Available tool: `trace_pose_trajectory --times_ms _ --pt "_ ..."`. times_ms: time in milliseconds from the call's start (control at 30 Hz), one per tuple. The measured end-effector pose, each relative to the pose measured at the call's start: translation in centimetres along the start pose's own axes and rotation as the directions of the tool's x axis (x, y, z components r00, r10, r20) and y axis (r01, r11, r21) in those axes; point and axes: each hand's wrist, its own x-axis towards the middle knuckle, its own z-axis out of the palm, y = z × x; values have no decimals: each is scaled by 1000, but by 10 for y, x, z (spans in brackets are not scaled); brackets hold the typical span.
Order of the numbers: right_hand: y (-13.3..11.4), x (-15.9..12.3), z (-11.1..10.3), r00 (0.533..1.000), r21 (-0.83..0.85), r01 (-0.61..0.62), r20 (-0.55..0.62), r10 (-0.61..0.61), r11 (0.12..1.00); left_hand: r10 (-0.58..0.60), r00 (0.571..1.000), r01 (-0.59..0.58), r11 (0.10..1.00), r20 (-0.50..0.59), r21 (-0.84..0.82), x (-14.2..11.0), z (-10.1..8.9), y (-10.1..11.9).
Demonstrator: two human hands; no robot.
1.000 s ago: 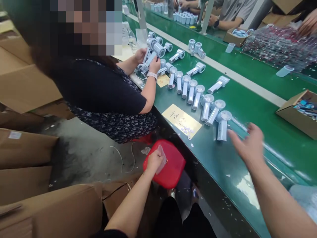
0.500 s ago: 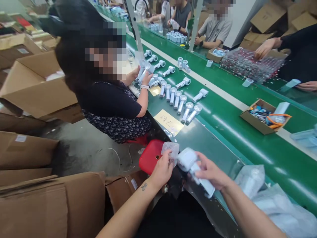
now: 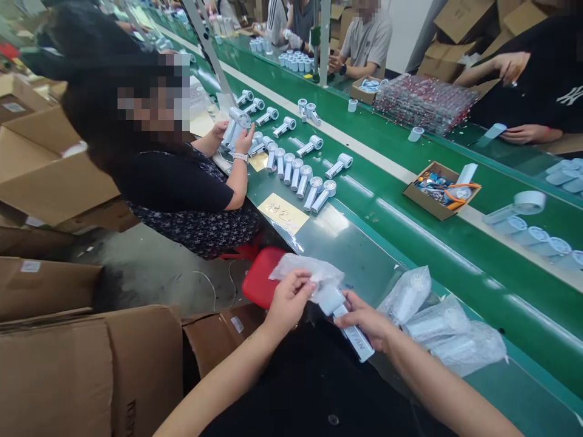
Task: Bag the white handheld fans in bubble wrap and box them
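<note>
Your left hand (image 3: 292,298) pinches a bag (image 3: 291,264), your right hand (image 3: 368,321) grips a fan (image 3: 357,343); glossy bench (image 3: 362,267), green conveyor (image 3: 437,250), cartons (image 3: 141,358) leftward.

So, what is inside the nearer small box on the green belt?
Inside the box: small parts, some blue, and an orange-handled tool. A pale piece sticks up at one side. The pile covers the bottom, so it cannot be seen.

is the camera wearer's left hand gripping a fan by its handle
No, the right hand grips the handheld fan by its handle, while the left hand holds a plastic bag.
</note>
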Motion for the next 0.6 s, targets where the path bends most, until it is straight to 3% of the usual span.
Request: trace_pose_trajectory --times_ms 67,167,233,300,333,400,500,600 --pt "1 -15 -10 991 22 -23 132 20 1000 65 998 -68 983 26 169 -2 7 4" --pt "-2 -35 -20 936 114 -28 350 -14 993 226 974 -209 889 5 408 -2 12 6" --pt "-4 -40 -21 908 157 -37 418 -33 987 307 948 -311 833 86 458 -3 16 5" --pt "-3 -37 -19 892 181 -55 451 -33 982 310 933 -359 835 182 417 -4 20 4" --pt "-2 -34 -17 893 192 -57 449 -36 980 272 942 -329 865 197 380 -4 23 3" --pt "0 -27 -14 918 199 -45 395 -38 979 120 981 -160 946 155 282 -4 27 1" --pt "4 -24 -15 978 180 -3 204 -35 984 -72 991 60 992 111 109 -2 31 1" --pt "6 -30 -19 994 147 15 101 -30 989 -39 985 22 995 166 99 -2 35 5"
